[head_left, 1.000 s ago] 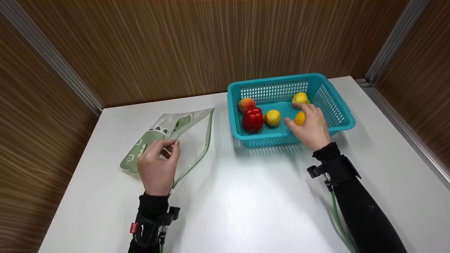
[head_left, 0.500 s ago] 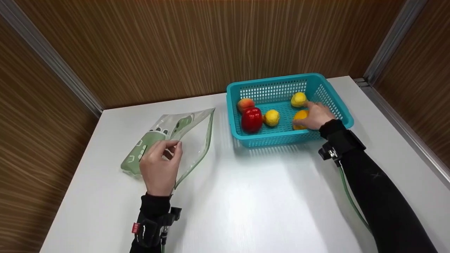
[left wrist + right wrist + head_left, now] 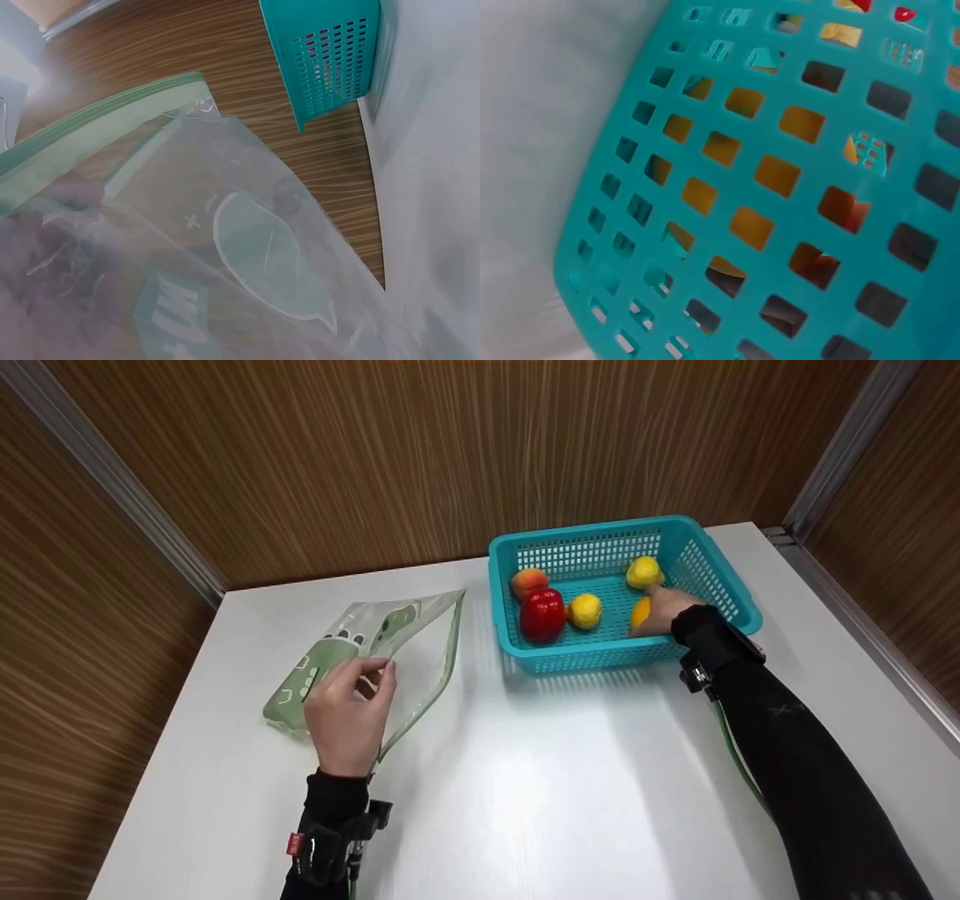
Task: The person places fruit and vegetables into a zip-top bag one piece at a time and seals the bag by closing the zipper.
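Since a second ago the right hand (image 3: 670, 609) has dropped from above the turquoise basket (image 3: 577, 649) into its right half; its thumb and fingers now curl round the orange (image 3: 640, 613), though how firmly I cannot tell; the orange sits within the basket, near the front wall, and shows through the holes in the right wrist view; one lemon (image 3: 644, 573) lies just behind it; another lemon (image 3: 584, 611), a red apple (image 3: 542, 616) and a peach (image 3: 529, 583) lie to its left; the left hand (image 3: 349, 724) still pinches the lip of the clear-and-green zip bag (image 3: 330, 652) between thumb and fingertips; the bag's mouth gapes towards the basket, on the same white table (image 3: 525, 795).
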`<action>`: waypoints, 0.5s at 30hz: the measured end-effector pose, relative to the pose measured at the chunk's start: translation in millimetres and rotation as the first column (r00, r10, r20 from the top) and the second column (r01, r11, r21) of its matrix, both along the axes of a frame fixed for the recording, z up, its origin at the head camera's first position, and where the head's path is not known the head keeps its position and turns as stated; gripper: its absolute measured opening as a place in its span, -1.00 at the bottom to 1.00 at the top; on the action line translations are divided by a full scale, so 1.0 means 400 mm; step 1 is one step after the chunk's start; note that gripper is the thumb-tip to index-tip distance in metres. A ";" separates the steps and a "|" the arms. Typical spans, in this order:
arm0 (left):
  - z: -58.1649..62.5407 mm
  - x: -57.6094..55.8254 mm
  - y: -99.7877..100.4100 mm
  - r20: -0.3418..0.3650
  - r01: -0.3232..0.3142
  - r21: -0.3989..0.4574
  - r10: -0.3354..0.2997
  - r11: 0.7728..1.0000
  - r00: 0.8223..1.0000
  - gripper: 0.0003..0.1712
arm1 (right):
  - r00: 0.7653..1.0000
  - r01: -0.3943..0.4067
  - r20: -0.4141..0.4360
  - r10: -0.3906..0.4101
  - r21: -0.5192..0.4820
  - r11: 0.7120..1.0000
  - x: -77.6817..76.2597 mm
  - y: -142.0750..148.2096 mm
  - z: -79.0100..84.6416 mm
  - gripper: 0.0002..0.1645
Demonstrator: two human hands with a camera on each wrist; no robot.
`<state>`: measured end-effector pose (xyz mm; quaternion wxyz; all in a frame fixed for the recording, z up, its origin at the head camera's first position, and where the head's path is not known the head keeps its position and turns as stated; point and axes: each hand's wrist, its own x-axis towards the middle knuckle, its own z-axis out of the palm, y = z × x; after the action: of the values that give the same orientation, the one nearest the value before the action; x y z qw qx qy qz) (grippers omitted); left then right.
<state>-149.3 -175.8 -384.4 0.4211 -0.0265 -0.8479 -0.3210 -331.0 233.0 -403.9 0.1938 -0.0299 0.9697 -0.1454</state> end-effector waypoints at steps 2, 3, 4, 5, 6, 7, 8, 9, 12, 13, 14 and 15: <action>-0.001 0.000 0.001 0.000 0.000 -0.004 0.000 1.000 1.000 -0.94 | 1.000 -0.004 0.009 0.004 0.008 1.000 -0.002 0.000 0.000 0.09; -0.002 -0.001 0.001 0.000 0.001 -0.006 -0.001 1.000 1.000 -0.94 | 1.000 0.000 0.011 0.000 0.008 1.000 -0.004 0.001 -0.001 0.08; -0.002 -0.001 0.002 0.002 -0.001 -0.010 0.001 1.000 1.000 -0.94 | 1.000 -0.001 0.015 0.001 0.011 1.000 -0.005 0.002 -0.002 0.07; -0.002 -0.001 0.002 0.004 -0.004 -0.013 0.004 1.000 1.000 -0.94 | 1.000 -0.001 0.017 0.001 0.011 1.000 -0.007 0.003 -0.004 0.06; -0.002 -0.001 0.003 0.007 -0.005 -0.017 0.005 1.000 1.000 -0.94 | 1.000 -0.002 0.018 0.002 0.017 1.000 -0.009 0.004 -0.006 0.05; -0.002 -0.001 0.003 0.010 -0.005 -0.020 0.006 1.000 1.000 -0.94 | 1.000 -0.001 0.020 0.000 0.020 1.000 -0.011 0.005 -0.009 0.04; -0.002 -0.001 0.004 0.013 -0.005 -0.023 0.005 1.000 1.000 -0.94 | 1.000 0.002 0.021 -0.003 0.025 1.000 -0.014 0.007 -0.012 0.04; -0.002 -0.001 0.003 0.017 -0.007 -0.027 0.008 1.000 1.000 -0.93 | 1.000 -0.001 0.021 0.000 0.026 1.000 -0.016 0.007 -0.014 0.04; -0.002 -0.001 0.003 0.024 -0.008 -0.025 0.008 1.000 1.000 -0.93 | 1.000 -0.006 0.014 0.005 0.038 0.999 -0.022 0.009 -0.020 0.03; -0.003 -0.001 0.003 0.026 -0.007 -0.024 0.008 1.000 1.000 -0.93 | 1.000 -0.005 0.011 0.005 0.031 0.999 -0.024 0.009 -0.021 0.02; -0.003 0.000 0.003 0.026 -0.007 -0.022 0.007 1.000 1.000 -0.93 | 1.000 -0.001 0.004 0.001 0.028 1.000 -0.025 0.009 -0.022 0.02; -0.003 0.000 0.003 0.027 -0.007 -0.020 0.008 1.000 1.000 -0.94 | 1.000 0.003 -0.004 -0.003 0.021 1.000 -0.026 0.009 -0.023 0.01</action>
<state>-149.4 -174.7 -385.7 0.4104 -0.0231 -0.8568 -0.3112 -341.4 236.7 -413.2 0.1921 -0.0265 0.9716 -0.1355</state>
